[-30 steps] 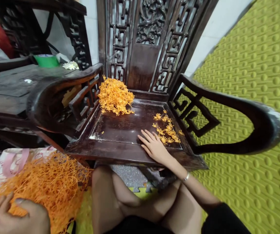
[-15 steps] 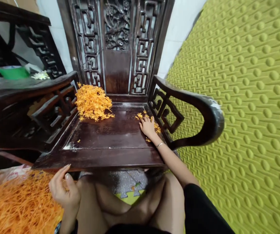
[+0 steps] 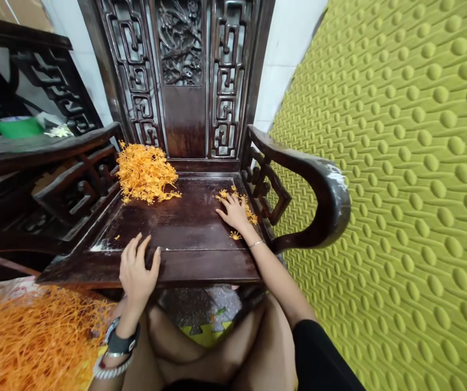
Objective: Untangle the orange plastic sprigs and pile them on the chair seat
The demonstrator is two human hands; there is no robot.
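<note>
Lying toward the right side of a dark wooden chair seat (image 3: 193, 222), small orange pieces (image 3: 251, 215) with thin, branching ends form a loose scatter, partly covered by the person's right hand (image 3: 235, 213). That hand is palm down, its fingers spread and released, reaching among the pieces; what lies beneath the palm is hidden. One single orange piece (image 3: 235, 235) sits apart from the scatter, just beside the right wrist, which wears a thin silver bracelet (image 3: 255, 244). The left hand (image 3: 138, 269) is at the front edge of the seat, its fingers loosely bent and unclenched, the thumb well apart from them; whether it touches the wood I cannot tell. On the left wrist are a dark watch (image 3: 121, 343) and a white coiled band (image 3: 111, 371). At the seat's back left corner stands a dense orange heap (image 3: 146, 174), well apart from the scatter. Behind it rises the carved chair back (image 3: 184, 119), and a curved armrest (image 3: 335, 201) with a scuffed end flanks the right side. Low on the left, beside the person's leg, is a tangled mass of orange strands (image 3: 38, 342). Farther off, a green container (image 3: 17, 126) stands near a pale flower (image 3: 59, 131), while a yellow-green bumpy mat (image 3: 400, 163) fills the right.
</note>
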